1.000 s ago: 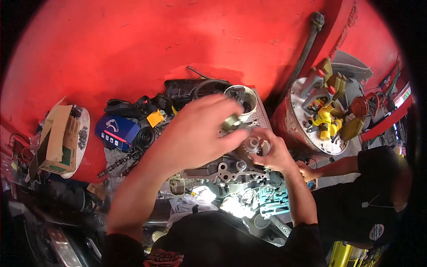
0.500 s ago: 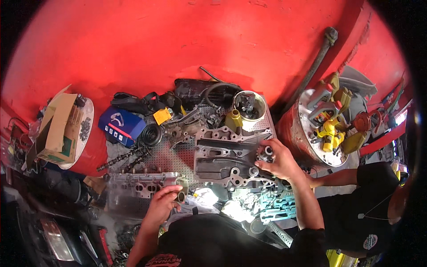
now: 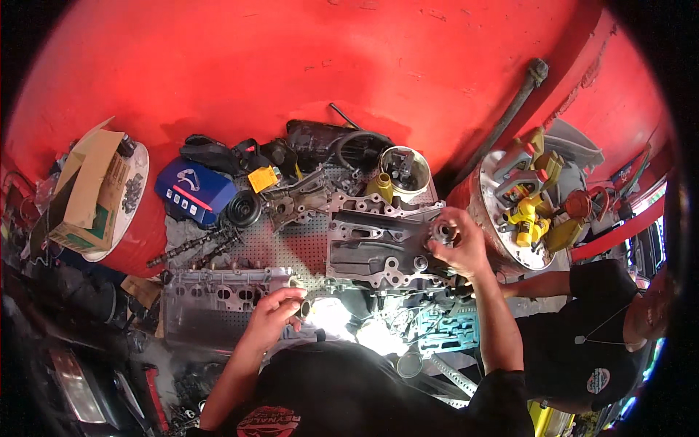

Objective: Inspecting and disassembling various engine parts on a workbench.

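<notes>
My right hand (image 3: 460, 247) is closed around a small round metal part (image 3: 443, 233) at the right end of a grey engine block (image 3: 378, 247) on the perforated bench top (image 3: 291, 251). My left hand (image 3: 275, 312) is low near my body, its fingers pinching a small dark cylindrical piece (image 3: 303, 309). It hovers over the near edge of a long cylinder head (image 3: 218, 302) with a row of round ports.
A timing chain (image 3: 193, 247), black pulley (image 3: 242, 209), blue box (image 3: 194, 191), cardboard box (image 3: 87, 193), clear cup (image 3: 404, 171) and dark hoses (image 3: 320, 146) crowd the bench. A round tray (image 3: 524, 204) with yellow tools sits right. Another person in black (image 3: 590, 328) stands right. Red wall behind.
My left hand has pulled back from the far side of the engine block to the near edge by the cylinder head. My right hand has stayed at the block's right end, lifting slightly.
</notes>
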`<state>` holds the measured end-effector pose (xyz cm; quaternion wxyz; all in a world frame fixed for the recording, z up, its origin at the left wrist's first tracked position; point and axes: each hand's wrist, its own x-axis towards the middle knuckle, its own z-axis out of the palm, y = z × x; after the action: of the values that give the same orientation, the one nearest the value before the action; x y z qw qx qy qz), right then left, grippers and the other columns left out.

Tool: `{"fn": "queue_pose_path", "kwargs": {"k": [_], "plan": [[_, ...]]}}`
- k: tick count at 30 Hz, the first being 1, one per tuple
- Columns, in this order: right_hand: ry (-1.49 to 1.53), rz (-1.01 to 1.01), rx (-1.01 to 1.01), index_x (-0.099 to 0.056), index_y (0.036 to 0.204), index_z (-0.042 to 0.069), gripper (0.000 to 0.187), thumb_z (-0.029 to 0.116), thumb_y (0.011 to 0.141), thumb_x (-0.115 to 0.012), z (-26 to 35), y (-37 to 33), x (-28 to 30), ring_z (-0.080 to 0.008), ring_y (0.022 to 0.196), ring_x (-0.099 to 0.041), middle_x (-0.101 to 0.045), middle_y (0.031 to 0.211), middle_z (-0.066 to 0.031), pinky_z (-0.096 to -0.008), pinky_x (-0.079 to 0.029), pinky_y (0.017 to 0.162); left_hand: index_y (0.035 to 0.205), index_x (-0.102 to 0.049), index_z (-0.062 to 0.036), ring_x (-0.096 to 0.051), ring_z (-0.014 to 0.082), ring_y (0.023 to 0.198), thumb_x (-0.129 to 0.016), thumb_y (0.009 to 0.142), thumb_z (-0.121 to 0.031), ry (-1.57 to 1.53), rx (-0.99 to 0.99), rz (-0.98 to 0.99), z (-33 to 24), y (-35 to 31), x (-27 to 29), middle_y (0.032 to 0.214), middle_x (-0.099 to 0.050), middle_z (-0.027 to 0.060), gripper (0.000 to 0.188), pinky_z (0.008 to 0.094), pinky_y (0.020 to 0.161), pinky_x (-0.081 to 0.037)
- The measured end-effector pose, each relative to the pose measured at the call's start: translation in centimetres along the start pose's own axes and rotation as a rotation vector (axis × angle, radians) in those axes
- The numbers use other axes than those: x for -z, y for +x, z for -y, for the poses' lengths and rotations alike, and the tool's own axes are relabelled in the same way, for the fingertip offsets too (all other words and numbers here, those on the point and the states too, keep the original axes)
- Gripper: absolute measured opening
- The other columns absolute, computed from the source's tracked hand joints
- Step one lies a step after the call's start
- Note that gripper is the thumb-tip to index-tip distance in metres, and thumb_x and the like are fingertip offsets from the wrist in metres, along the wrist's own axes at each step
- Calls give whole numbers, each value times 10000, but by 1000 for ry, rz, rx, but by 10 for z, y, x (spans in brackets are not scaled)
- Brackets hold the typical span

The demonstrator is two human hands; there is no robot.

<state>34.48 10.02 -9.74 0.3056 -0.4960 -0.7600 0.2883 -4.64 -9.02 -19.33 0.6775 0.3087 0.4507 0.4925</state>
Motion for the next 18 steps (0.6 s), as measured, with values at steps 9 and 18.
{"fn": "queue_pose_path", "kwargs": {"k": [9,18], "plan": [[-59,-36,-79,-693,1201,30,585,265,699,-883,9,3,13,-263,953,-710,-715,1101,-174,-367,-555,847,1275,-620,12,-690,216,837,-535,1021,-65,24,-10,-45,6,-8,4,1070,-687,116,278,328,626,-537],[-385,-96,269,-623,1245,1,508,281,841,-756,21,4,4,-408,972,-663,-643,1102,-195,-447,-547,856,1287,-613,9,-690,215,844,-536,1017,-60,-17,6,-42,12,-1,11,1056,-691,109,289,328,624,-541]]}}
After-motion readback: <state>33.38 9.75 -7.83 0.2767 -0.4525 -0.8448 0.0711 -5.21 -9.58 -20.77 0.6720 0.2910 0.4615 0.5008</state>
